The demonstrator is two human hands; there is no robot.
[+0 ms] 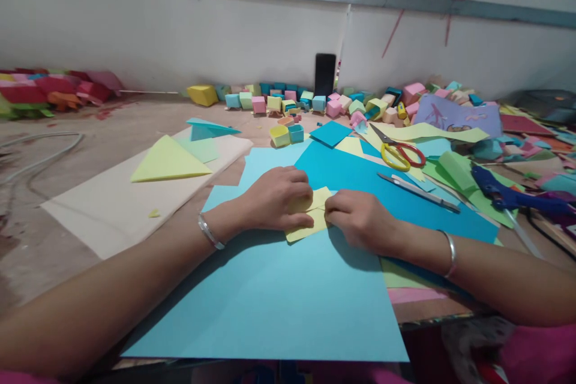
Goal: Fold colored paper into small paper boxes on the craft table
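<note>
A small folded piece of yellow paper (306,229) lies on a large light blue sheet (270,300), with a crease line across its middle. My left hand (279,197) is curled over its left side, thumb pressed on the paper. At its right edge, my right hand (357,219) pinches the paper between bent fingers. Part of the yellow paper is hidden beneath the left fingers. Just beyond the hands lies a darker blue sheet (342,171), with a blue square (331,134) at its far corner.
Scissors (400,153), a craft knife (420,193) and a blue glue gun (508,189) lie to the right. On the left, a yellow folded triangle (168,162) rests on cream paper (108,216). Several small paper boxes and an upright phone (324,74) line the wall.
</note>
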